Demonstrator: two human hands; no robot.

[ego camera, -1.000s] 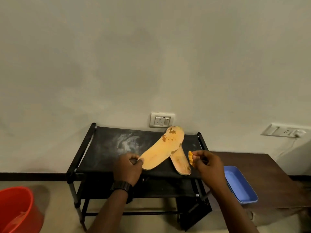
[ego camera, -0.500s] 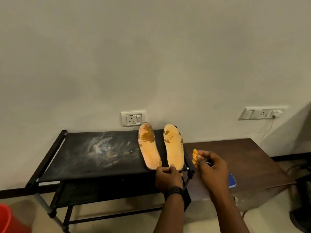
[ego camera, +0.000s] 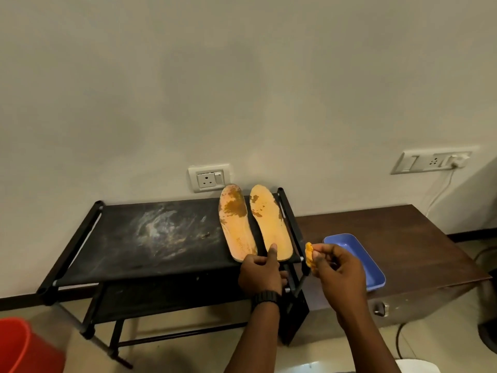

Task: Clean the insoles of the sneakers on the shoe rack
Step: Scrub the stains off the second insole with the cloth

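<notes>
Both insoles (ego camera: pixel 235 222) lie side by side at the right end of the shoe rack (ego camera: pixel 150 238), their toes brown-stained; I judge cleaning barely begun. My left hand (ego camera: pixel 259 270) pinches the heel of the rail-side insole (ego camera: pixel 271 224). My right hand (ego camera: pixel 337 267) pinches an orange wad (ego camera: pixel 309 258) just beyond the rack.

A plain off-white wall (ego camera: pixel 242 76) fills the upper frame, a black shoe rack (ego camera: pixel 134 238) stands at centre, a dark wooden bench (ego camera: pixel 416 238) at right, beige floor (ego camera: pixel 188 356) below.
</notes>
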